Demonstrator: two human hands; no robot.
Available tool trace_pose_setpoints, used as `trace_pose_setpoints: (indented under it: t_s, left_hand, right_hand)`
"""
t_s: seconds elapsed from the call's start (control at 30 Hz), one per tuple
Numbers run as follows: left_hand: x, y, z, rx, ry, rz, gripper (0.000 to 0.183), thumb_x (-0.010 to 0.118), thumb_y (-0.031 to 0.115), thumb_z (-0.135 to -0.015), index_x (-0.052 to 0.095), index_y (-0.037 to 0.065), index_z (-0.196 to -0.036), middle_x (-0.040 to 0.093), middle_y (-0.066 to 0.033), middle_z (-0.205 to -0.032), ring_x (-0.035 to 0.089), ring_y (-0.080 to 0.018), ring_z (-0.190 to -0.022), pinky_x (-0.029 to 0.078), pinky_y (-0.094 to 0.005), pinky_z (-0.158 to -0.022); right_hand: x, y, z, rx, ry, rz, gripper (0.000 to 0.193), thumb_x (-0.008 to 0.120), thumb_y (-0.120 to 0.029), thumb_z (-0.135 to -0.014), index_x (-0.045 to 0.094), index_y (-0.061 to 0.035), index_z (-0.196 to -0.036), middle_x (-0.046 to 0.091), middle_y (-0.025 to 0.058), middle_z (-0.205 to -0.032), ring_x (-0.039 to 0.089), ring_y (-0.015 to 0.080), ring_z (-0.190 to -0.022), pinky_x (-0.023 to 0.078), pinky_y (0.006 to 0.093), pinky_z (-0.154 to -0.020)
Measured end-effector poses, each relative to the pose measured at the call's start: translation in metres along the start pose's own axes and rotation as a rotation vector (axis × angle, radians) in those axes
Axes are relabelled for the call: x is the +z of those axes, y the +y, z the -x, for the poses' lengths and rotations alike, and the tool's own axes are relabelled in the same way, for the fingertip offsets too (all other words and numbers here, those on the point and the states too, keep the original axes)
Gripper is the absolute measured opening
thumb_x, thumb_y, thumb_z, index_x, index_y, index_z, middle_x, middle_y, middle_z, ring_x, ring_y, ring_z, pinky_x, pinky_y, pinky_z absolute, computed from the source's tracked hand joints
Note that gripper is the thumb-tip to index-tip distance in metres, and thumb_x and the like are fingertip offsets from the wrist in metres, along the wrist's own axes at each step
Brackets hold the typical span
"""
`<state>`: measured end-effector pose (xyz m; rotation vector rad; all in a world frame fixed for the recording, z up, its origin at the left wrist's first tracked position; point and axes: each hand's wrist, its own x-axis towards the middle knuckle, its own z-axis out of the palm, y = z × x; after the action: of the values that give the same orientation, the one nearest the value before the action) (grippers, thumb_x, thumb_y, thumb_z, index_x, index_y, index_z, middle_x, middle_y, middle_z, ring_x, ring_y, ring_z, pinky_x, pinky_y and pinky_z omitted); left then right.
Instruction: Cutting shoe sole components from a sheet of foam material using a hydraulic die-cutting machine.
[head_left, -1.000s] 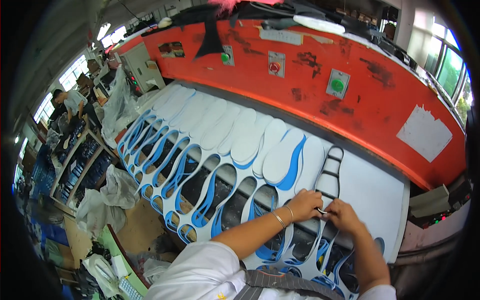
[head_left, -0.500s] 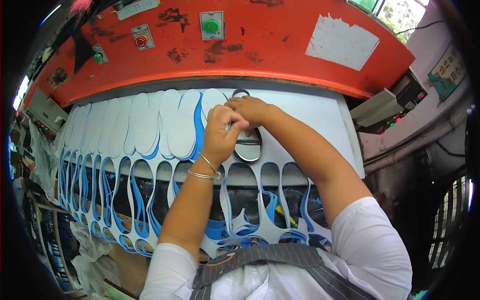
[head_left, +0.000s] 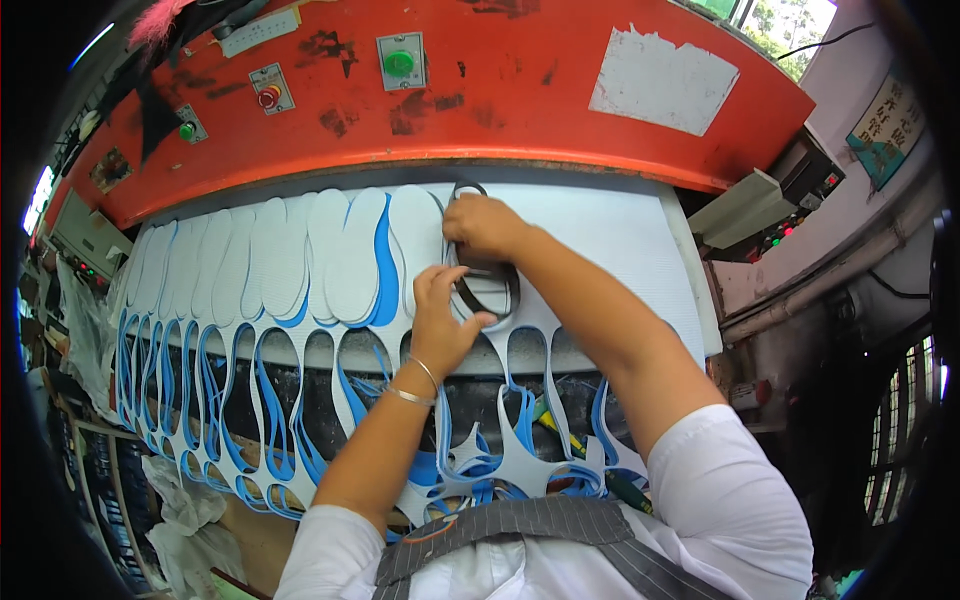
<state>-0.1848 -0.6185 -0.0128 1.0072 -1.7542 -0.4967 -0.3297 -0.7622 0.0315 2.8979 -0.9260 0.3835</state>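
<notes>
A metal cutting die (head_left: 512, 290), shaped like a shoe sole with a crossbar, stands on a white ribbed sheet (head_left: 610, 230). My right hand (head_left: 484, 228) is closed around its upper middle, and that hand hides part of the die. At the die's lower left rim is my left hand (head_left: 447, 318), thumb and fingers spread apart. Whether it presses on the rim I cannot tell. Just left of the die lies a sole-shaped white cutout (head_left: 414, 235). More white cutouts (head_left: 345, 255) with blue undersides overlap in a row toward the left.
A red machine beam (head_left: 480, 115) spans the far side, carrying a green button (head_left: 399, 64) and a red button (head_left: 268, 96). White and blue sheet offcuts with sole-shaped holes (head_left: 290, 400) hang over the near edge. A yellow-and-black tool (head_left: 556, 428) lies among them.
My left hand has come down from above the die to its lower left rim, its fingers spreading. My right hand keeps hold of the die, which has tilted slightly. The view has shifted a little.
</notes>
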Motion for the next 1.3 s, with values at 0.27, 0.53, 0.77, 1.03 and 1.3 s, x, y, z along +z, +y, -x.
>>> trace_pose_setpoints:
  t_s: [0.27, 0.53, 0.77, 1.03, 1.3]
  left_hand:
    - [-0.002, 0.023, -0.034, -0.145, -0.622, -0.711, 0.049, 0.060, 0.046, -0.086, 0.060, 0.003, -0.110, 0.062, -0.0130, -0.098, 0.063, -0.0345, -0.081, 0.049, -0.0421, -0.073]
    - [0.051, -0.062, -0.094, 0.023, -0.425, -0.790, 0.041, 0.050, 0.036, -0.092, 0.059, 0.010, -0.123, 0.053, -0.0069, -0.133, 0.046, -0.0282, -0.127, 0.030, -0.0496, -0.108]
    - [0.056, -0.082, -0.097, -0.104, -0.342, -0.759, 0.045, 0.041, 0.025, -0.094, 0.049, 0.016, -0.138, 0.039, -0.0028, -0.148, 0.025, -0.0234, -0.142, 0.020, -0.0521, -0.114]
    - [0.061, -0.076, -0.101, -0.173, -0.394, -0.708, 0.045, 0.042, 0.024, -0.093, 0.049, 0.017, -0.138, 0.038, -0.0018, -0.149, 0.023, -0.0231, -0.143, 0.016, -0.0516, -0.115]
    - [0.053, -0.074, -0.115, -0.165, -0.428, -0.693, 0.044, 0.042, 0.026, -0.094, 0.050, 0.016, -0.136, 0.039, -0.0056, -0.148, 0.025, -0.0250, -0.142, 0.018, -0.0516, -0.114]
  right_hand:
    - [-0.040, 0.033, 0.045, 0.572, 0.963, -0.548, 0.009, 0.058, -0.007, -0.085, 0.065, -0.0026, -0.089, 0.070, 0.0088, -0.078, 0.064, 0.0218, -0.064, 0.049, 0.0327, -0.059]
    - [-0.014, 0.012, 0.083, 1.136, 0.077, -0.278, 0.032, 0.052, -0.026, -0.088, 0.060, 0.0013, -0.102, 0.065, 0.0283, -0.091, 0.063, 0.0445, -0.087, 0.049, 0.0508, -0.082]
    - [-0.014, -0.009, 0.096, 1.101, 0.040, -0.556, 0.081, 0.066, -0.049, -0.081, 0.039, -0.0029, -0.141, 0.058, 0.0306, -0.119, 0.058, 0.0417, -0.112, 0.047, 0.0436, -0.094]
    - [0.005, -0.043, 0.163, 0.546, 0.010, -0.317, 0.089, 0.082, -0.056, -0.057, 0.053, -0.0095, -0.126, 0.035, 0.0319, -0.144, 0.025, 0.0410, -0.141, 0.017, 0.0509, -0.114]
    - [0.004, -0.049, 0.154, 0.563, 0.041, -0.239, 0.075, 0.080, -0.047, -0.061, 0.056, -0.0087, -0.120, 0.036, 0.0311, -0.144, 0.026, 0.0394, -0.141, 0.019, 0.0506, -0.114]
